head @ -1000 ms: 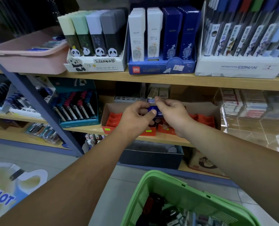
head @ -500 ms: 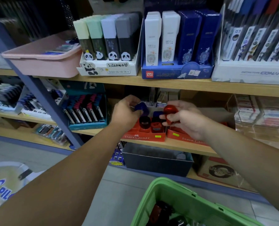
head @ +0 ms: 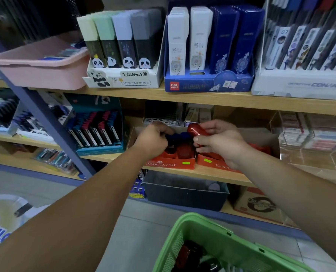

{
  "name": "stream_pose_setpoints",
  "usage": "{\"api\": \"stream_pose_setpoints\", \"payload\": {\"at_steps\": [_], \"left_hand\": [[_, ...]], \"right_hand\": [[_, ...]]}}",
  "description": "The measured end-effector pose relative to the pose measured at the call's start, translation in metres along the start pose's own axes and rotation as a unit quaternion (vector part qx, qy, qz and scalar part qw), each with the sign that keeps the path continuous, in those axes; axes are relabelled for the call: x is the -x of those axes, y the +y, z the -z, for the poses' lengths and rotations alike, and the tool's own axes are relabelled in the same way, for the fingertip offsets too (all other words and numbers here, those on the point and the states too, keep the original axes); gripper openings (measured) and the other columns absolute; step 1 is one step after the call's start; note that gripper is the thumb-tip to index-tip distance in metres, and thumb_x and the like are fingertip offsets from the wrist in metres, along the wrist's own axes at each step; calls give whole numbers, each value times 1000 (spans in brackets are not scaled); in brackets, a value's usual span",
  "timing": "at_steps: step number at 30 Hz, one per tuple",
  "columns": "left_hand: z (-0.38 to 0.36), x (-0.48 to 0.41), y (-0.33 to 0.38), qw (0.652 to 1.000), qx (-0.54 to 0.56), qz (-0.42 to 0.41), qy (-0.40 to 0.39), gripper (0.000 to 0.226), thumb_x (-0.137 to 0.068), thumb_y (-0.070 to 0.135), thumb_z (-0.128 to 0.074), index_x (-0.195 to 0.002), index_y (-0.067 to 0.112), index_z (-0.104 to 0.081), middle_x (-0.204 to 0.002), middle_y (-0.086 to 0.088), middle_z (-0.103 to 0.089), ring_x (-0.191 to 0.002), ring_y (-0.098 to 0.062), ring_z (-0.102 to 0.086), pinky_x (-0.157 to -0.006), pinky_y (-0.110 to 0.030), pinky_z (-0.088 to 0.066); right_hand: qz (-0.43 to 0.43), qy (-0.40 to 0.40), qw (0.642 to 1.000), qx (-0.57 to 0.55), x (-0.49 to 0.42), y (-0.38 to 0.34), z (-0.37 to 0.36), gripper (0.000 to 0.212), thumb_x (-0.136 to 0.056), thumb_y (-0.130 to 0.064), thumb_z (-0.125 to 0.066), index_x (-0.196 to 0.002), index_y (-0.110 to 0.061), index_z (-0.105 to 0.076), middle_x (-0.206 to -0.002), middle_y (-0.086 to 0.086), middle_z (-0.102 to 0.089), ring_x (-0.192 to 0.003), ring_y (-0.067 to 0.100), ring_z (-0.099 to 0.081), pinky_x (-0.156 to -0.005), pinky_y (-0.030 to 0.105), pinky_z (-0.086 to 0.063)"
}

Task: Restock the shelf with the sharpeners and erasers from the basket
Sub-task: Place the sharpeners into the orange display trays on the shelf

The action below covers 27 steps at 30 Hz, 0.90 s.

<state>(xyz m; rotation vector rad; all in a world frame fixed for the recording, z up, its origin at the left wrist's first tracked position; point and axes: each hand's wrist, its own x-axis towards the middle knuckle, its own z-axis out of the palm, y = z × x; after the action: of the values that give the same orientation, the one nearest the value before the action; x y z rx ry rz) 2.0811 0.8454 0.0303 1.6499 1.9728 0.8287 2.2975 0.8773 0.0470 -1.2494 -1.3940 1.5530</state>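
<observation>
Right hand (head: 220, 143) pinches red sharpener (head: 194, 129) above the Faber-Castell tray (head: 171, 164). Left hand (head: 153, 138) curled among blue sharpeners (head: 183, 136) in it, grip unclear.

- The left hand (head: 153, 139), fingers curled, reaches into a red display box (head: 171, 163) on the wooden shelf (head: 206, 172), among blue sharpeners (head: 180, 136); its grip is hidden.
- The right hand (head: 221, 143) pinches a red sharpener (head: 195, 129) beside it.
- A green basket (head: 212, 230) sits below, near the viewer.

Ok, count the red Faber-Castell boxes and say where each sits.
2. The left red box sits below the left hand; the right red box adjoins it, partly behind the right hand. More may be hidden.
</observation>
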Motion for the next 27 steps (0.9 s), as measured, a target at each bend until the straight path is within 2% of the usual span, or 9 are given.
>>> {"api": "stream_pose_setpoints", "payload": {"at_steps": [2, 5, 7, 9, 13, 15, 18, 23, 27], "left_hand": [[6, 7, -2, 998, -18, -36, 57, 30, -101, 7, -56, -121, 21, -72, -122, 6, -58, -112, -11, -56, -97, -22, -45], [13, 21, -10, 994, 5, -31, 109, 42, -94, -2, -53, -128, 17, -69, -126, -1, -60, -112, -16, -60, -97, -26, -49], [15, 30, -15, 994, -26, -20, 106, 47, -93, -3, -50, -132, 17, -66, -129, -3, -63, -116, -20, -60, -100, -33, -52], [15, 35, -21, 995, -36, -6, 90, 45, -93, -1, -51, -132, 16, -66, -127, -3, -66, -117, -20, -62, -101, -33, -53], [9, 46, -27, 1000, -4, 27, 11, 43, -95, 5, -54, -134, 19, -65, -122, 0, -70, -112, -17, -66, -96, -38, -59], [7, 50, -29, 1000, -10, 17, -7, 44, -94, 7, -56, -135, 21, -64, -121, 1, -71, -112, -16, -66, -98, -39, -58], [7, 48, -35, 1000, -9, 16, -7, 46, -95, 8, -57, -138, 23, -62, -121, 3, -69, -112, -13, -64, -100, -39, -57], [8, 49, -40, 1000, -1, 9, -18, 43, -98, 12, -60, -141, 22, -59, -125, 4, -66, -115, -11, -61, -102, -38, -56], [10, 51, -38, 999, -8, 0, -35, 43, -98, 14, -60, -140, 25, -60, -126, 6, -67, -115, -10, -63, -100, -37, -57]], "right_hand": [[16, -21, 999, 40, 1, -2, -4, 46, -85, 8, -79, -118, -23, -71, -121, 5, -67, -99, 24, -75, -83, 37, -65], [59, -13, 993, 100, 4, -6, -15, 43, -88, 2, -78, -121, -24, -69, -115, -2, -68, -96, 20, -72, -81, 34, -65], [93, 25, 988, 123, 2, -5, -23, 37, -86, -2, -82, -108, -25, -64, -106, -2, -68, -92, 19, -71, -72, 31, -64], [120, 43, 980, 155, 0, -2, -32, 35, -84, -8, -85, -98, -30, -62, -102, -2, -69, -92, 19, -72, -76, 36, -64], [183, 8, 949, 255, 0, 5, -50, 30, -87, -14, -83, -111, -29, -73, -100, -13, -65, -90, 5, -61, -94, 36, -57], [212, -2, 920, 329, -1, 8, -58, 35, -90, -18, -81, -122, -28, -75, -111, -10, -64, -97, 10, -61, -98, 37, -54], [236, -5, 854, 464, -2, 10, -64, 42, -92, -23, -79, -133, -29, -69, -129, -4, -67, -117, 20, -62, -102, 43, -53], [276, -29, 770, 574, -6, 8, -65, 40, -94, -33, -76, -132, -25, -68, -130, -1, -66, -123, 22, -58, -101, 43, -51], [288, -18, 743, 604, -8, 11, -70, 41, -95, -47, -72, -133, -31, -70, -124, -1, -59, -125, 23, -49, -107, 42, -39]]}}
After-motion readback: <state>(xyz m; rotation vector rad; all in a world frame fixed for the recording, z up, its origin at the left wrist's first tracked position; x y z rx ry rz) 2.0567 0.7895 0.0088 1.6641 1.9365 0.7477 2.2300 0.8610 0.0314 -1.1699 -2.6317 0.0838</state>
